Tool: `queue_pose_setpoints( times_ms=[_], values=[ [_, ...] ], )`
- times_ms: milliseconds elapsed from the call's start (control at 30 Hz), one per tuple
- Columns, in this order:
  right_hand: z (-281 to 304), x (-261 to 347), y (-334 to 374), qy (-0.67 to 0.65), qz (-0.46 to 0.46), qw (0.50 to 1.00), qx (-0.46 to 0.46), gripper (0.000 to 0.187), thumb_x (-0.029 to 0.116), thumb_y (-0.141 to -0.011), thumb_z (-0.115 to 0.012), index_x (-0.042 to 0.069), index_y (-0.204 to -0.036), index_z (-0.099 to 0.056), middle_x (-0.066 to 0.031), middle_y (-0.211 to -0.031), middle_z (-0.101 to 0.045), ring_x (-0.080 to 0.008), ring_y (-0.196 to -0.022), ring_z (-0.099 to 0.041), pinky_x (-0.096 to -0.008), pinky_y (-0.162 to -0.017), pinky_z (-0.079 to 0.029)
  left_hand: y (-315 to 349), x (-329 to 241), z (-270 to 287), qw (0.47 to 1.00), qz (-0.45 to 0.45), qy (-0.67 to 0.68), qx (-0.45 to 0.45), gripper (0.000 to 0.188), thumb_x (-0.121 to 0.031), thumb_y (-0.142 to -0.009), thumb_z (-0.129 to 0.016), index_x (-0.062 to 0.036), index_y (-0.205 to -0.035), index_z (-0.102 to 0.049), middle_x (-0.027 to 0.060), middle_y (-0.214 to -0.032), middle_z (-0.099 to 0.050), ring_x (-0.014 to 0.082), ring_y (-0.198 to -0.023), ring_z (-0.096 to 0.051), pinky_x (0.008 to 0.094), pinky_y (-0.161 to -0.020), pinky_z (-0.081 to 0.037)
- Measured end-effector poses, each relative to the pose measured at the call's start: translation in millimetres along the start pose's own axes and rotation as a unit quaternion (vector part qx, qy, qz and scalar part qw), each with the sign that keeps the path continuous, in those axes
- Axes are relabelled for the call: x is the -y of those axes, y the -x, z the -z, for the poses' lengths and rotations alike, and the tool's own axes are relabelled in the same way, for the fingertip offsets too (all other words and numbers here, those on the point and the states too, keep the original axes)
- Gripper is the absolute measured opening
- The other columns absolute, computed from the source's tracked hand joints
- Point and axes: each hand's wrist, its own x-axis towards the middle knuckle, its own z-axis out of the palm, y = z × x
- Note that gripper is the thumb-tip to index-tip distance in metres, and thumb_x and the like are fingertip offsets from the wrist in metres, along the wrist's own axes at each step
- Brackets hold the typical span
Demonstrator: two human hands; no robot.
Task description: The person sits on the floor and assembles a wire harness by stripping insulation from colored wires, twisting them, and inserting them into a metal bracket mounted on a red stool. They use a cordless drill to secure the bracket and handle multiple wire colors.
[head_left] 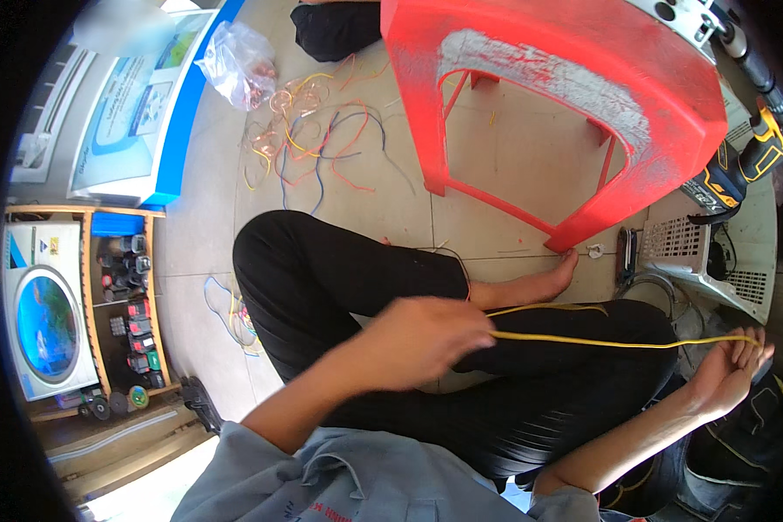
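Observation:
A yellow wire (583, 342) runs nearly straight between my two hands, above my crossed legs in black trousers. My left hand (439, 337) is closed around one stretch of it, slightly blurred by motion. Behind that hand, a second length of the wire lies loosely over my leg. At the right, my right hand (732, 370) pinches the wire with bent fingers, palm turned up. Just what lies inside each fist is hidden.
A red plastic stool (574, 96) stands ahead on the tiled floor. Loose coloured wires (331, 152) and a clear plastic bag (237, 65) lie to its left. A yellow-black power drill (739, 165) is at the right. A wooden shelf (87, 304) with batteries stands at far left.

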Motion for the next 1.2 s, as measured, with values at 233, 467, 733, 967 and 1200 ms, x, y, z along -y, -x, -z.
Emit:
queue_pose_setpoints(
  times_ms=[233, 467, 733, 967, 1200],
  values=[
    [71, 73, -19, 0.017, 0.058, 0.993, -0.101, 0.013, 0.008, -0.108, -0.038, 0.001, -0.104, -0.048, -0.004, -0.072, -0.037, -0.0123, -0.057, -0.031, -0.0268, -0.054, -0.033, 63, 54, 67, 0.973, 0.156, -0.054, -0.163, 0.014, -0.011, -0.093, -0.069, 0.003, -0.093, -0.067, 0.0144, -0.08, -0.062, 0.0253, -0.069, -0.061, 0.0338, -0.065, -0.048],
    [-133, -82, 108, 0.362, -0.072, 0.929, 0.005, 0.014, 0.013, -0.1, -0.062, 0.004, -0.111, -0.063, 0.0048, -0.07, -0.042, -0.005, -0.061, -0.036, -0.0232, -0.053, -0.029, 53, 42, 65, 0.756, 0.176, 0.447, -0.445, 0.029, -0.027, -0.107, -0.05, -0.0077, -0.086, -0.051, -0.0056, -0.057, -0.033, 0.0055, -0.047, -0.028, 0.0241, -0.046, -0.028],
    [-209, -115, 159, 0.393, -0.177, 0.749, 0.502, 0.014, 0.007, -0.08, -0.081, 0.005, -0.09, -0.072, -0.006, -0.076, -0.07, -0.0158, -0.06, -0.066, -0.0277, -0.055, -0.051, 13, 3, 15, 0.963, 0.104, 0.247, -0.006, 0.019, -0.018, -0.105, -0.051, -0.001, -0.103, -0.061, 0.0086, -0.078, -0.068, 0.0127, -0.063, -0.059, 0.0281, -0.06, -0.048],
    [-167, -73, 92, 0.585, -0.018, 0.751, 0.306, 0.02, 0.009, -0.086, -0.075, 0.005, -0.102, -0.064, -0.0084, -0.081, -0.07, -0.0204, -0.064, -0.066, -0.0322, -0.056, -0.05, 84, 47, 60, 0.897, 0.201, 0.309, -0.244, 0.022, -0.022, -0.105, -0.052, -0.0038, -0.1, -0.063, 0.0002, -0.069, -0.057, 0.0084, -0.062, -0.054, 0.0235, -0.058, -0.045],
    [-65, -21, 41, 0.746, -0.105, 0.64, 0.151, 0.017, 0.017, -0.092, -0.068, 0.003, -0.101, -0.068, -0.016, -0.094, -0.071, -0.0321, -0.081, -0.07, -0.0409, -0.073, -0.054, 137, 107, 213, 0.802, 0.251, -0.268, -0.471, 0.031, -0.029, -0.108, -0.049, -0.0029, -0.111, -0.064, 0.0053, -0.089, -0.064, 0.0164, -0.074, -0.059, 0.0319, -0.069, -0.047]
  ],
)
